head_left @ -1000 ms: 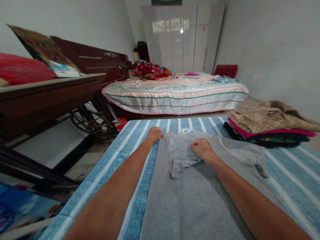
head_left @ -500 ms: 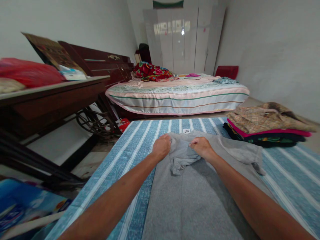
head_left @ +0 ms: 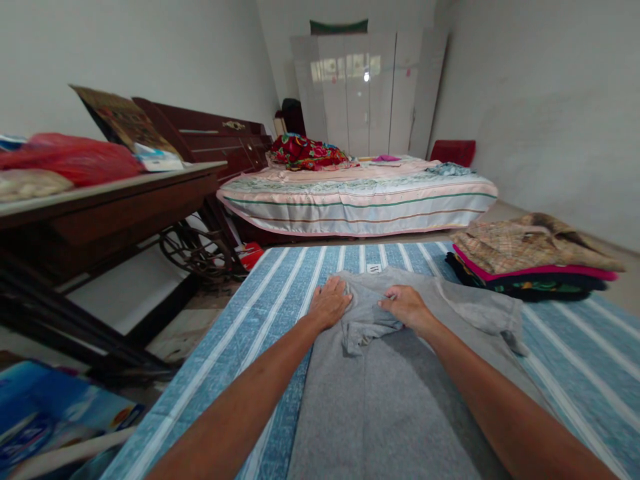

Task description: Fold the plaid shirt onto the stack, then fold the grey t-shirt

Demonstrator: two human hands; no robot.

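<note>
A grey short-sleeved shirt (head_left: pixel 380 400) lies spread on a blue and white striped cloth (head_left: pixel 260 320), its left side folded inward so one sleeve rests bunched over the body. My left hand (head_left: pixel 331 302) presses flat on the shirt's folded shoulder edge, fingers stretched and slightly spread. In my right hand (head_left: pixel 406 305) the thumb and fingers pinch the grey sleeve fabric near the collar. The other sleeve (head_left: pixel 500 313) extends out to the right.
Folded clothes (head_left: pixel 535 257) are stacked at the right. Beyond stands a bed (head_left: pixel 360 207) with a red floral bundle (head_left: pixel 310 152). A wooden table (head_left: pixel 110 200) with a metal wheel (head_left: pixel 195 250) below is on the left. Blue packaging (head_left: pixel 55 407) sits at lower left.
My left hand has opened from a pinch and now lies flat on the folded edge. My right hand keeps its pinch in nearly the same place. The view has tilted slightly upward.
</note>
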